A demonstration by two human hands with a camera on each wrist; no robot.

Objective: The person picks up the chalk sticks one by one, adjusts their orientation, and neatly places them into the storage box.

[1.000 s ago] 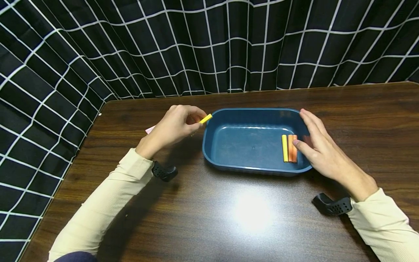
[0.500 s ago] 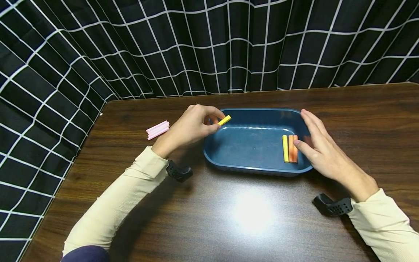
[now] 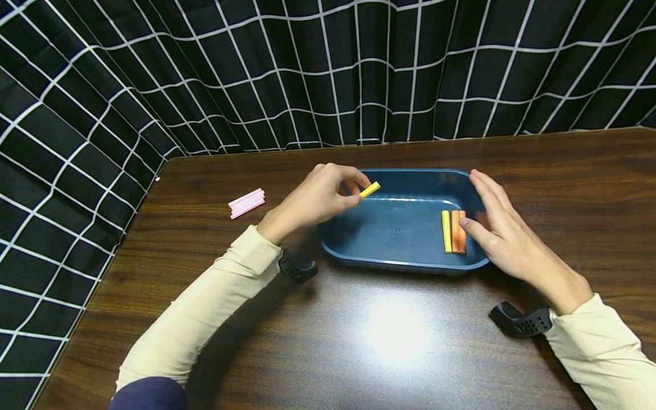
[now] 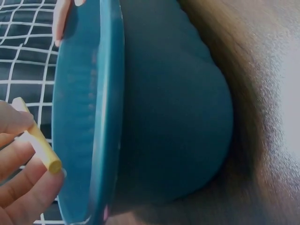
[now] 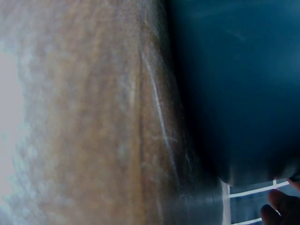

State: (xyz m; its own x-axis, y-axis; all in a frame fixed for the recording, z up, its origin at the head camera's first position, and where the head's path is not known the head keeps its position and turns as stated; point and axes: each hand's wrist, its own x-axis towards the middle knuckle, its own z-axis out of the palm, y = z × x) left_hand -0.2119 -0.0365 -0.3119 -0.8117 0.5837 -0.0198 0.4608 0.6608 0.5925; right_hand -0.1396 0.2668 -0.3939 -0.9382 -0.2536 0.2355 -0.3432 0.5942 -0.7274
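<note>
In the head view, my left hand (image 3: 333,191) pinches a yellow chalk stick (image 3: 370,189) between thumb and fingers, over the left part of a blue plastic basin (image 3: 405,264). The left wrist view shows the same chalk (image 4: 47,154) with its round end, beside the basin rim (image 4: 108,93). My right hand (image 3: 502,239) rests on the basin's right end with fingers extended, its thumb near the orange chalk sticks (image 3: 455,232). Those lie side by side inside with another yellow chalk stick (image 3: 447,232). The thumb partly covers the rightmost stick.
Several pink chalk sticks (image 3: 247,203) lie together on the dark wooden table (image 3: 287,364), left of the basin. A black curtain (image 3: 328,74) with a white grid hangs behind the table and along its left side. Light glares off the tabletop in front.
My left hand has carried the yellow chalk stick rightward from beside the basin to over its left part, uncovering the pink chalk. My right hand has stayed in place.
</note>
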